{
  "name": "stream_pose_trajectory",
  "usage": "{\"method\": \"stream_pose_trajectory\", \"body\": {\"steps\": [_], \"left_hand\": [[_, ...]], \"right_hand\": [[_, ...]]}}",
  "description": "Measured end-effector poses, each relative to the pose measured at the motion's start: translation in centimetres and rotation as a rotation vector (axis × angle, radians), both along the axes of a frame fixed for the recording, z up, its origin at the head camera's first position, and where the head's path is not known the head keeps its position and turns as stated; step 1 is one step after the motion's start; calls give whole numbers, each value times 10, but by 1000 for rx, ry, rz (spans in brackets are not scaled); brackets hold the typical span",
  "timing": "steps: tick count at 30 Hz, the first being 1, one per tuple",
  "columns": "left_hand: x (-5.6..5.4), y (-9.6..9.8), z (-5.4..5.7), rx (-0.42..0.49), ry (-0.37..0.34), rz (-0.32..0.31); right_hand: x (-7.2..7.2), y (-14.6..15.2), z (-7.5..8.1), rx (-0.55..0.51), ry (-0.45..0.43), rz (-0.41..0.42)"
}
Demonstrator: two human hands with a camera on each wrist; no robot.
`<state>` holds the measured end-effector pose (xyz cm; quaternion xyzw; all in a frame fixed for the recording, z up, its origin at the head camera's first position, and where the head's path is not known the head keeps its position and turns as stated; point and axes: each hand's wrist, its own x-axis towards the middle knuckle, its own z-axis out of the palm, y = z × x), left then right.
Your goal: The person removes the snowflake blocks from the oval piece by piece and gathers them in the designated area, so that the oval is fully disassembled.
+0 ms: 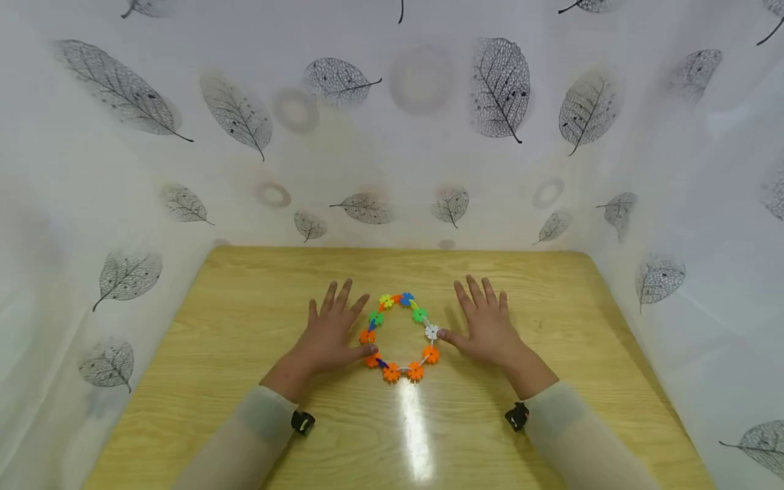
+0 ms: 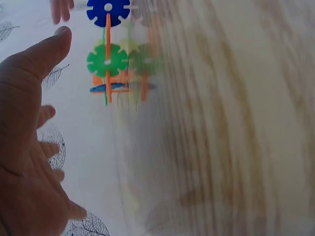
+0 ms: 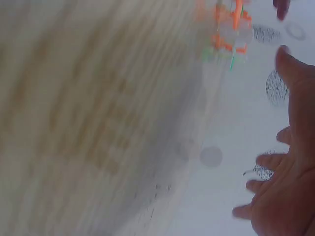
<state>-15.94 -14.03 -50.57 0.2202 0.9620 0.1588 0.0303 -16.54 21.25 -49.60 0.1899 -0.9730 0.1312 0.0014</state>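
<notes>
A closed ring of notched plastic snowflake discs (image 1: 415,371) lies on the wooden table (image 1: 245,449), in orange, green, yellow, blue and white, joined by thin connecting pieces. To its left is my left hand (image 1: 327,341), fingers spread, its thumb tip overlapping an orange disc (image 1: 367,336) area from above. On the other side, my right hand (image 1: 486,333) spreads its fingers too, with the thumb by the white disc (image 1: 432,331). Neither hand grips anything; whether the thumbs touch the discs I cannot tell. A blue disc (image 2: 101,7) and green disc (image 2: 116,58) show in the left wrist view.
A pale curtain (image 1: 392,150) printed with dark leaf skeletons rises behind the table and along both sides. A bright light reflection lies on the wood in front of the ring. Black straps with small devices (image 1: 303,422) sit at both sleeve cuffs.
</notes>
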Motion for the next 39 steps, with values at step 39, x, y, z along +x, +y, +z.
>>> {"method": "stream_pose_trajectory", "body": {"steps": [39], "left_hand": [[12, 40, 9, 276, 45, -397]], "right_hand": [[21, -59, 12, -440, -19, 439]]}}
